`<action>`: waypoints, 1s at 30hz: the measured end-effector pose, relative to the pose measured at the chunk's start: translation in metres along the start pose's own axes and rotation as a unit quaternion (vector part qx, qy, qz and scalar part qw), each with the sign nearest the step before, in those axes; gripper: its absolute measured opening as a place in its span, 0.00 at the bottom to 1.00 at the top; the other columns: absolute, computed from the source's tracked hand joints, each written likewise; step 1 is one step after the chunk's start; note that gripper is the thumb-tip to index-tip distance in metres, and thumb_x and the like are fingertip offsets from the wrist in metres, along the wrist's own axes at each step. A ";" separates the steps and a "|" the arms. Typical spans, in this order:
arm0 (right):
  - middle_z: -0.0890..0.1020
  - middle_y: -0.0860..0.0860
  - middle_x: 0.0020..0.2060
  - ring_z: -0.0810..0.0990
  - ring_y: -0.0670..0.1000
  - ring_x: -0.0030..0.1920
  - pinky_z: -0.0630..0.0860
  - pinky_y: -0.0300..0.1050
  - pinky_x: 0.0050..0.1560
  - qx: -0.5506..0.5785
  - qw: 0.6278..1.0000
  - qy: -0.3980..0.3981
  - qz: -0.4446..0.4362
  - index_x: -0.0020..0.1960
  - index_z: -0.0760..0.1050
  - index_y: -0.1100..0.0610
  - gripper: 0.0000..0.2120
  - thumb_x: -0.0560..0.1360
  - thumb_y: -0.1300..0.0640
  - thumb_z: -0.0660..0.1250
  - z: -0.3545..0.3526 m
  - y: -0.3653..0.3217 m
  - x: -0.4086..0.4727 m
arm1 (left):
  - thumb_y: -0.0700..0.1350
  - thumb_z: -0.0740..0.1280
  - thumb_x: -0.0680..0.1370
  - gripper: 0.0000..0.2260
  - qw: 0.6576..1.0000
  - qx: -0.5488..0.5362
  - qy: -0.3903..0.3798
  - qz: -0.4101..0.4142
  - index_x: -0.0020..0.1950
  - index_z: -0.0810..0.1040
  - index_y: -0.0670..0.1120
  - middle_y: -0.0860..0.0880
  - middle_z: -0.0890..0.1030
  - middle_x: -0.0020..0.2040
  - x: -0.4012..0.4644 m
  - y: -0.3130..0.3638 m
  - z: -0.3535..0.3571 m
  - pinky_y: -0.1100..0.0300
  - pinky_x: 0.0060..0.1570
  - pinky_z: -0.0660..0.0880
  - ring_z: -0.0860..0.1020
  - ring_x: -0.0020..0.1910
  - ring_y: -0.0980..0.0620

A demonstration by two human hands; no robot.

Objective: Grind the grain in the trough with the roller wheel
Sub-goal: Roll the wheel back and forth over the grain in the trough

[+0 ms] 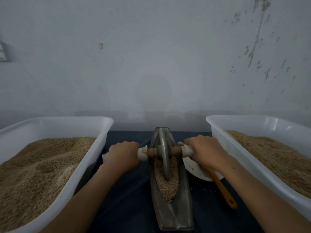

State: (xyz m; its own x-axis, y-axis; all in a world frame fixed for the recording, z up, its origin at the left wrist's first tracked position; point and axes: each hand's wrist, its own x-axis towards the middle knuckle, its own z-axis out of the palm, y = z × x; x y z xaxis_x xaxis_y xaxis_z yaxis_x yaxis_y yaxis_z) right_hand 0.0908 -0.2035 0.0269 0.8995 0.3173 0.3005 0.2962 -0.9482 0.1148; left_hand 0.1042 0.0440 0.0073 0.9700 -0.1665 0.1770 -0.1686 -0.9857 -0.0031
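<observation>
A long boat-shaped metal trough [170,214] lies lengthwise on the dark cloth between my arms. Pale brown grain [169,185] fills its middle and near part. A grey metal roller wheel [164,153] stands upright in the trough, its lower edge sunk in the grain. A wooden axle [175,151] runs through the wheel, with white wrapping on both ends. My left hand [122,154] grips the left wrapped end. My right hand [204,152] grips the right wrapped end.
A white plastic tub [101,132] heaped with grain stands on the left, another white tub [217,130] with grain on the right. A white plate [198,172] with an orange-handled utensil [223,190] lies right of the trough. A pale wall rises close behind.
</observation>
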 end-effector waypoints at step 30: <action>0.79 0.47 0.45 0.78 0.53 0.47 0.61 0.45 0.39 -0.022 0.998 0.061 -0.010 0.44 0.63 0.48 0.08 0.75 0.54 0.63 0.010 -0.002 0.003 | 0.52 0.64 0.76 0.06 0.997 0.014 0.071 0.021 0.48 0.70 0.52 0.52 0.79 0.46 -0.004 0.005 0.001 0.57 0.45 0.73 0.78 0.45 0.51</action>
State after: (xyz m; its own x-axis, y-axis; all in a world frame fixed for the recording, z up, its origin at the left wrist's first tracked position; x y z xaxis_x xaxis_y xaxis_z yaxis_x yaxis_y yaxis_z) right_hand 0.0958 -0.2012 0.0178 0.8462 0.3389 0.4112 0.2978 -0.9407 0.1624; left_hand 0.0993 0.0400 0.0060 0.9270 -0.2046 0.3144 -0.2024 -0.9785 -0.0399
